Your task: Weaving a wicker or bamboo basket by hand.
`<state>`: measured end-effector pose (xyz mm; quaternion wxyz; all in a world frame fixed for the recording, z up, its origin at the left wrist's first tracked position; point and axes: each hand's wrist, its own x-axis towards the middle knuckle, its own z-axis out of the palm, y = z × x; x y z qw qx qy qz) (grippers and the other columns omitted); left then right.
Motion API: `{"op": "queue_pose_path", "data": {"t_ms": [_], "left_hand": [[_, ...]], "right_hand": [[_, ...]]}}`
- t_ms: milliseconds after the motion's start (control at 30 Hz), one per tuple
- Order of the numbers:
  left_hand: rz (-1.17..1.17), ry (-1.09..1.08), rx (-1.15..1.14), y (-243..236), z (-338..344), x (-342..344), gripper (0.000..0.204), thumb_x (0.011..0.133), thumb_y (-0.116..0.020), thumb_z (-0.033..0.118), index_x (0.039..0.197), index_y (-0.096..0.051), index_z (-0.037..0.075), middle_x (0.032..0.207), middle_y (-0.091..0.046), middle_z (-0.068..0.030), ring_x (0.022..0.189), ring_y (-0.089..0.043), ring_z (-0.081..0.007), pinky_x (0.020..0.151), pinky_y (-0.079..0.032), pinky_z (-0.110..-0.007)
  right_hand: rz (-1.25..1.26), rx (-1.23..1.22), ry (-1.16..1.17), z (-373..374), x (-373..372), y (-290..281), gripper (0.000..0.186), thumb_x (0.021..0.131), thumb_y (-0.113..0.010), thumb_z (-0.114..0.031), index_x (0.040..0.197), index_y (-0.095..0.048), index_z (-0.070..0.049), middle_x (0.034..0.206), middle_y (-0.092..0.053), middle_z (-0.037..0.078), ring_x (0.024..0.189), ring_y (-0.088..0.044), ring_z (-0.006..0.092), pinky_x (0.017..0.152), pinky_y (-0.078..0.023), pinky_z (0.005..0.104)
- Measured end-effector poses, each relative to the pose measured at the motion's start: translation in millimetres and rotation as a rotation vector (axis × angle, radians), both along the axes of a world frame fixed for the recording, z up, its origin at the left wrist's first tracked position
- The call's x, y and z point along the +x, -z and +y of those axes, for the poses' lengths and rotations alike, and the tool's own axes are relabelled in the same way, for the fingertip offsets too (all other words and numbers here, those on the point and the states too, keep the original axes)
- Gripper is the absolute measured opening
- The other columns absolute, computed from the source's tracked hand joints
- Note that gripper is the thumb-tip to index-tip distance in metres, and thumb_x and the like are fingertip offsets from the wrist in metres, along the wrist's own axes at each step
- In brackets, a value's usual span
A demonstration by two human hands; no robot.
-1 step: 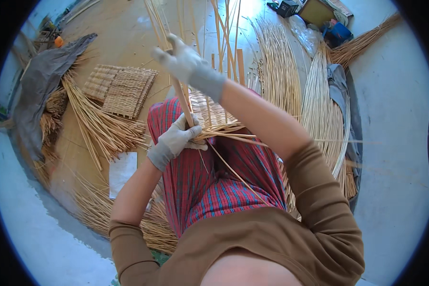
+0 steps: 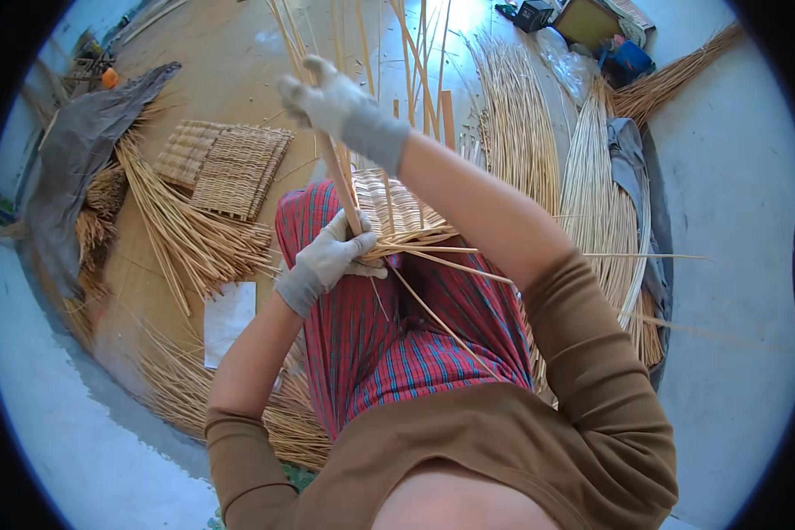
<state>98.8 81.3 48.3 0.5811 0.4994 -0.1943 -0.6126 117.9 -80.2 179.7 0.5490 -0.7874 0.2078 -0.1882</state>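
Right hand [image 2: 329, 97]: slightly higher than earlier, at the upper end of the wooden slat [image 2: 338, 179]; grip cannot be told
Left hand [image 2: 331, 254]: grasping the slat's foot
Wickerwork [image 2: 399, 210]: over the plaid lap [image 2: 424, 352]
Slat: probably steadiest with its foot pinched firmly

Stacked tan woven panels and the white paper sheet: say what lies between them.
A spread bundle of thin tan canes lies between the woven panels and paper sheet, as the head view shows.
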Motion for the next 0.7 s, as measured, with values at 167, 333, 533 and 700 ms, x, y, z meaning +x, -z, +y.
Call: {"op": "queue_pose_path", "data": {"t_ms": [167,333,533,700], "left_hand": [[-0.049,-0.025,-0.03,-10.3,-8.4,-9.6,0.028,0.102,-0.058,0.007,0.128,-0.048,0.011,0.106,-0.051,-0.0042,0.093,-0.065,-0.0198,0.079,-0.068,-0.046],[-0.036,-0.097,-0.044,10.9,9.8,-10.5,0.039,0.102,-0.058,0.008,0.14,-0.049,0.01,0.108,-0.055,-0.0046,0.093,-0.067,-0.0188,0.077,-0.068,-0.043],[-0.071,-0.184,-0.115,19.8,12.5,-9.5,0.024,0.102,-0.06,0.009,0.125,-0.057,0.005,0.105,-0.066,-0.0083,0.081,-0.073,-0.0208,0.069,-0.067,-0.038],[-0.095,-0.162,-0.164,16.3,6.9,-13.2,0.02,0.1,-0.063,0.008,0.12,-0.06,0.003,0.105,-0.065,-0.008,0.088,-0.072,-0.0208,0.07,-0.068,-0.038]], "right_hand": [[0.005,-0.076,0.114,-35.2,34.9,4.8,0.03,0.105,-0.055,-0.035,0.124,-0.066,-0.014,0.08,-0.066,0.003,0.071,-0.066,0.0139,0.065,-0.055,0.0326],[-0.304,-0.486,-0.053,-13.9,-24.8,-3.7,0.023,0.104,-0.057,-0.029,0.116,-0.064,-0.011,0.077,-0.063,0.006,0.068,-0.062,0.0142,0.063,-0.052,0.0334],[-0.516,0.128,0.179,-59.7,-209.1,56.1,0.019,0.107,-0.054,-0.02,0.121,-0.054,-0.007,0.091,-0.057,0.006,0.078,-0.066,0.0201,0.078,-0.06,0.0407],[-0.659,0.713,0.579,-11.7,-304.3,137.1,0.022,0.108,-0.051,-0.027,0.114,-0.057,-0.007,0.081,-0.067,0.009,0.087,-0.073,0.0291,0.088,-0.061,0.0503]]}}
